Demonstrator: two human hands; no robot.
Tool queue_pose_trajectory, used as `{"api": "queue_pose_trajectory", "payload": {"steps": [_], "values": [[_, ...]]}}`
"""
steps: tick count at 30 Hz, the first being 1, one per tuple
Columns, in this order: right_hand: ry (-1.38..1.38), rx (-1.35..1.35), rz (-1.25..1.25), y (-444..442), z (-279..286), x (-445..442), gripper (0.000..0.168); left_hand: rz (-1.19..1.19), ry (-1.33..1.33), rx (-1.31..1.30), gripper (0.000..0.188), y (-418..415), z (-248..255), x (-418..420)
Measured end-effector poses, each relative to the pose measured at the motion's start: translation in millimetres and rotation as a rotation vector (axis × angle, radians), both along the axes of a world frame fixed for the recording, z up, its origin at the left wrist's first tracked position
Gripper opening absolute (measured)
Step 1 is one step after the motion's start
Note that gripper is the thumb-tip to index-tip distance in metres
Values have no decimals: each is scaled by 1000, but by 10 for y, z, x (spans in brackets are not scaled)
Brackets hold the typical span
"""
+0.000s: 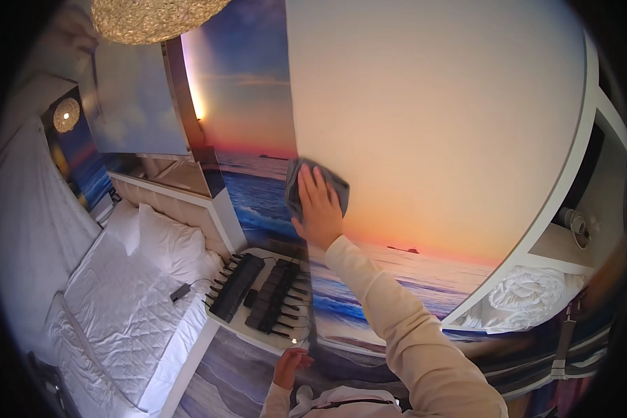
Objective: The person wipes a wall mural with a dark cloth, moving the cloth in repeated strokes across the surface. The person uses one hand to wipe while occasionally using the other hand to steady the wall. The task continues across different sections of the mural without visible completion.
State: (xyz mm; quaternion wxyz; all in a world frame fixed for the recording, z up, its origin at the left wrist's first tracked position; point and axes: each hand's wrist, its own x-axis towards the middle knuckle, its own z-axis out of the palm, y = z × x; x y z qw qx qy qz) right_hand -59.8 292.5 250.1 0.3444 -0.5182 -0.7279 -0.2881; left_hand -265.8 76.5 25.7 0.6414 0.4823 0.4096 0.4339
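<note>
My right hand (320, 209) lies flat, fingers spread, on a folded dark grey cloth (340, 187), pressing it against an upright panel printed with a sunset sea (439, 136). The cloth straddles the panel's left vertical edge and laps onto the darker sea-print wall (256, 201) beside it. Much of the cloth is hidden under my palm. Lower down, my left hand (291, 366) hangs with loosely bent fingers and holds nothing. It is just below the front edge of a white bedside table (245, 334).
Two rows of black devices in charging docks (237, 287) with cables crowd the bedside table. A bed (130, 292) with white bedding and pillows (167, 240) stands left. Woven globe lamps (157, 18) hang overhead. At right, open shelves (554, 245) hold rolled white bedding (527, 295).
</note>
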Motion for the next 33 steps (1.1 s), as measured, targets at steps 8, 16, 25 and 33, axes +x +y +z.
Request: {"api": "queue_pose_trajectory", "payload": {"steps": [8, 16, 25, 33], "values": [[-203, -177, 94, -525, -109, 708, 90, -84, -58, -96, 25, -130, -347, 222], [87, 221, -190, -1726, 475, 2387, 79, -392, -32, -21, 24, -60, -259, 1291], [270, 323, -266, -2025, -523, 3005, 72, -726, -89, -110, 32, -650, -490, 2240], [238, 385, -297, -1040, -146, 1719, 78, -420, -120, -273, 31, -478, -556, 1369]]}}
